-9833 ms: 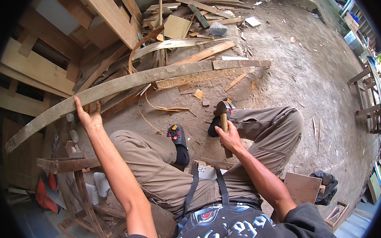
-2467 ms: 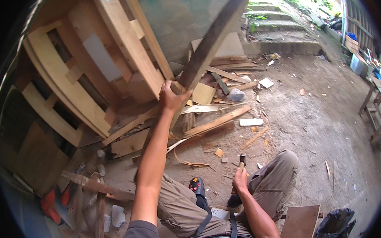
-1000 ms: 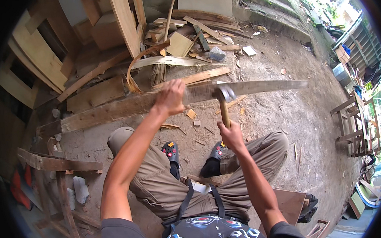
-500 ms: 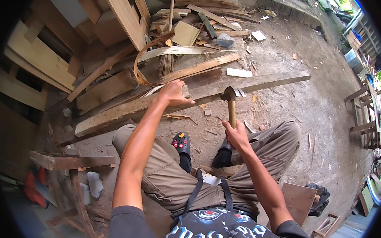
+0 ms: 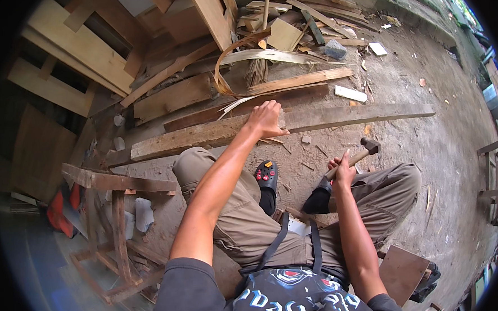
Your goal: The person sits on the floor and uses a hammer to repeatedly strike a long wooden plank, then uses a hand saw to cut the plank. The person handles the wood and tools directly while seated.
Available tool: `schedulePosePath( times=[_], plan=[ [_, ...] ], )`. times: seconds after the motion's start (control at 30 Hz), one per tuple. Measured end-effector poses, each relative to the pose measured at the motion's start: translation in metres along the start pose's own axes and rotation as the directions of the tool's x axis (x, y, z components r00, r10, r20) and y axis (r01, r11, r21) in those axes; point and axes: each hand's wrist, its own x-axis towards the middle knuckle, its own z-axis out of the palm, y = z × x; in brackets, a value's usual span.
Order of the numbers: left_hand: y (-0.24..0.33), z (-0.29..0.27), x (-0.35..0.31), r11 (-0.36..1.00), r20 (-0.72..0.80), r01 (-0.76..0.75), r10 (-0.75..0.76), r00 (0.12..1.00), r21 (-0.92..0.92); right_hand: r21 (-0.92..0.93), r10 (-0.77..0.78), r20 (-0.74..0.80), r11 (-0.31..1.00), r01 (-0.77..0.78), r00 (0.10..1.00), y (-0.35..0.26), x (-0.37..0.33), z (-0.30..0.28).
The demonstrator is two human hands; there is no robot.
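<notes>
My left hand (image 5: 267, 119) is closed over the right end of a thick, rough wooden beam (image 5: 191, 136), with its thumb on the near side. Alongside this piece lies a longer, greyish timber (image 5: 365, 114), reaching out to the right; how the two are joined, if at all, is hidden by the hand. My right hand (image 5: 342, 170) is wrapped around the wooden handle of a claw hammer (image 5: 361, 156). The hammer is tilted above my right knee, its dark metal head pointing right and away, apart from the timber.
Scrap wood (image 5: 285, 35) and a broom (image 5: 257, 71) lie beyond the beams, with a white block (image 5: 351, 94) nearby. A wooden trestle (image 5: 118, 185) stands at my left. Boards (image 5: 77, 49) lean at the far left. A brown panel (image 5: 403, 274) rests at my right.
The hammer has come away from the timber, down and to the right, its head tipping from upright to the right. My left hand stays on the beam's end. The whole view has shifted.
</notes>
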Motion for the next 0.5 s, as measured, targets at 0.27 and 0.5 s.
schedulePosePath(
  times=[0.27,0.5],
  plan=[
    [-0.001,0.091,-0.019,0.992,0.083,0.039,-0.049,0.995,0.118,0.064,0.339,0.077,0.937,-0.344,0.938,0.036,0.017,-0.027],
    [0.013,0.134,-0.021,0.997,0.12,0.053,-0.06,0.991,0.057,-0.023,0.527,0.075,0.849,-0.527,0.846,0.075,0.054,-0.012]
  ],
)
